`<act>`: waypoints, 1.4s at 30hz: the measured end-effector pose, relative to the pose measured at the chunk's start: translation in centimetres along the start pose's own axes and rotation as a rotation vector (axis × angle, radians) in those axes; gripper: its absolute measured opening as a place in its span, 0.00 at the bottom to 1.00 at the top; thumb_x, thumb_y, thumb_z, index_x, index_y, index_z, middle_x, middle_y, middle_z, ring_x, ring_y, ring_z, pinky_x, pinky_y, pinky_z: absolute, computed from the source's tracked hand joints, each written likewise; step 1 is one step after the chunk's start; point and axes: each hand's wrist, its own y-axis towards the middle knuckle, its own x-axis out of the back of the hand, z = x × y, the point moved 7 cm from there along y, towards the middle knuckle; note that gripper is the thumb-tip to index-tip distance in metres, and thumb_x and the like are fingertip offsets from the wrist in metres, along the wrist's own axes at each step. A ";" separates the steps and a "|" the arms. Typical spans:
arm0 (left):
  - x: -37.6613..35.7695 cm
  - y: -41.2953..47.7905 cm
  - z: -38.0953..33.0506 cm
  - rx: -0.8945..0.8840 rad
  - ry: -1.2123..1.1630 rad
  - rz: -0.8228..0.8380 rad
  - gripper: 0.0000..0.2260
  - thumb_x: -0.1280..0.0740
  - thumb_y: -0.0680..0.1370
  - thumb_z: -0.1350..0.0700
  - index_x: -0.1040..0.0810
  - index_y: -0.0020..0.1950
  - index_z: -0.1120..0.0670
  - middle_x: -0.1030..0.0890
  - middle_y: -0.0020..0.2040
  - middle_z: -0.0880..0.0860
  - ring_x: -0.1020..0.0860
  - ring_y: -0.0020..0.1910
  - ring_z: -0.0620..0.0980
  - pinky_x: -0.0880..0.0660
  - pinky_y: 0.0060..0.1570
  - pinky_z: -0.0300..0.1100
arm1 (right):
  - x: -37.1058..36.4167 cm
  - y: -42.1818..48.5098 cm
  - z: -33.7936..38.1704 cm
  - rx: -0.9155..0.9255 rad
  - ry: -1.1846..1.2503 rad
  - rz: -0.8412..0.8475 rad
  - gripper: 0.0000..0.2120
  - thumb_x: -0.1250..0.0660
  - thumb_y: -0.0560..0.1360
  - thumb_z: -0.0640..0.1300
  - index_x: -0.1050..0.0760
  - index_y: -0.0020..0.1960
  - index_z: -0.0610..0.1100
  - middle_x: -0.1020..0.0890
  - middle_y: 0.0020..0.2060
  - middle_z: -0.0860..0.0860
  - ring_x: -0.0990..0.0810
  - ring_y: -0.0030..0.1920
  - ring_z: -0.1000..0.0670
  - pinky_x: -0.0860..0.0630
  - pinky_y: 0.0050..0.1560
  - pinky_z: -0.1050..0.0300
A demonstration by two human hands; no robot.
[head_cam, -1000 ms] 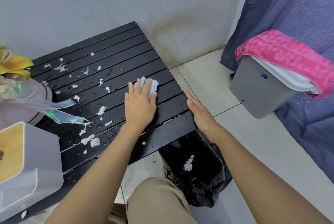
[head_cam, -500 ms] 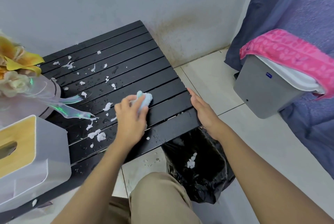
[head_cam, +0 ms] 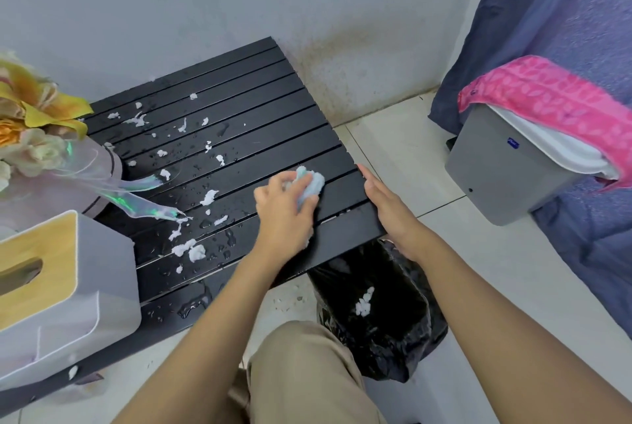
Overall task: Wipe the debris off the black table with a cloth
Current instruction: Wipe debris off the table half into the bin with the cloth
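Observation:
The black slatted table (head_cam: 246, 88) is wet and strewn with several white debris bits (head_cam: 191, 251). My left hand (head_cam: 285, 215) grips a bunched light-blue cloth (head_cam: 313, 184) and presses it on the slats near the table's right edge. My right hand (head_cam: 390, 210) lies with straight fingers along that right edge, above a black bin bag (head_cam: 403, 331) that holds a white clump of debris (head_cam: 364, 302).
A white tissue box with a wooden top (head_cam: 58, 290) stands at the table's near left. A flower bouquet with iridescent wrap (head_cam: 37, 140) sits behind it. A grey bin with a pink cloth (head_cam: 513, 164) stands on the floor at right, by a dark blue curtain (head_cam: 574, 13).
My left hand swept the cloth left across the slats, then back to the right toward the table edge. It went from flat on the cloth to bunching it. My right hand stayed at the edge.

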 end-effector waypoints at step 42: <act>2.2 -8.8 -2.7 0.203 -0.860 0.204 0.11 0.37 0.81 0.54 0.21 0.60 0.42 0.20 0.59 0.43 0.23 0.56 0.45 0.26 0.55 0.43 | 0.7 -1.0 3.8 0.137 -0.422 -0.279 0.19 0.46 0.84 0.48 0.33 0.73 0.55 0.29 0.69 0.51 0.34 0.71 0.49 0.38 0.69 0.56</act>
